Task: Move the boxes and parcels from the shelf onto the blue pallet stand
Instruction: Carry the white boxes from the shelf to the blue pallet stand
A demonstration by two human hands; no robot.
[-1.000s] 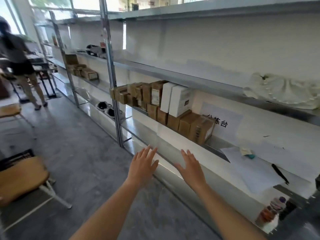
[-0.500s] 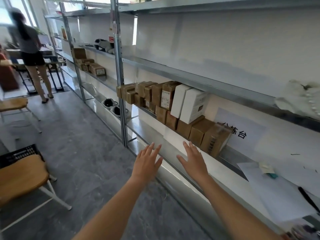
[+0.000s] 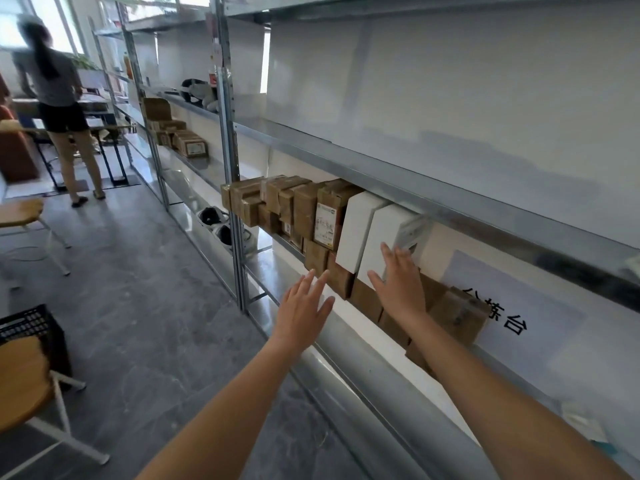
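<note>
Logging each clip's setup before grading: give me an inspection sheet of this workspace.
Surface: metal shelf, front edge bare.
Job's things: brown cardboard boxes in a row; two white boxes stacked on them. Blue pallet stand not in view.
Clutter: paper sign with printed characters behind the boxes.
Grippers: left hand open, in front of the shelf; right hand open, against a white box.
Cables: nothing seen.
Surroundings: another person standing far left; wooden chair; black crate.
</note>
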